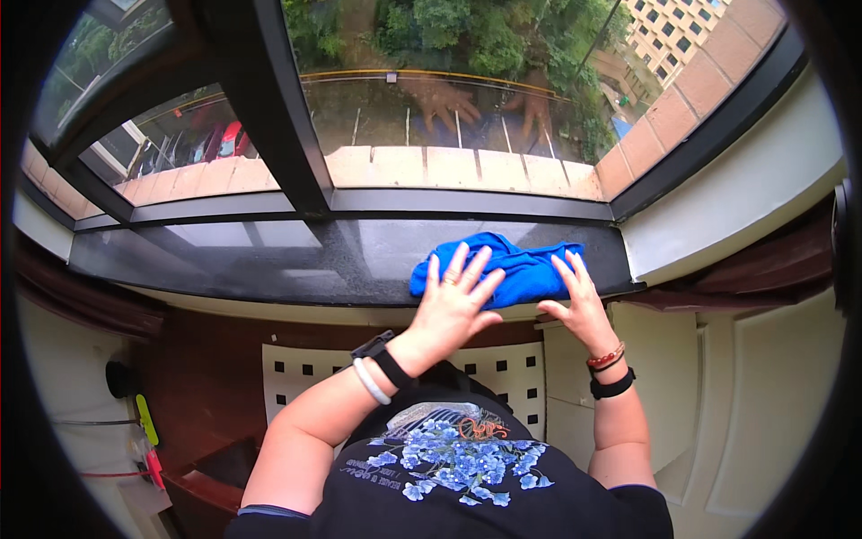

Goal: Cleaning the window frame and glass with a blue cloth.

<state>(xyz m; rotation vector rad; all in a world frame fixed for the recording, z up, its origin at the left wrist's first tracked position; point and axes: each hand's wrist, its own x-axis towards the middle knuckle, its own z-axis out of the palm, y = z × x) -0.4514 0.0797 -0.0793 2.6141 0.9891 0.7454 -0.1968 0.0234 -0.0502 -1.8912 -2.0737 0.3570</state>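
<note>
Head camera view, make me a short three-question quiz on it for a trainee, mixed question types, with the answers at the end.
1. True or false: the crumpled blue cloth lies on the glossy black windowsill.
2. Which wrist wears the white ring-shaped bracelet? A) right; B) left; C) neither.
3. Fill the gap: the bare right hand is at the cloth's ____ end, with the bare left hand nearer the other.

Key: 1. True. 2. B. 3. Right.
</note>
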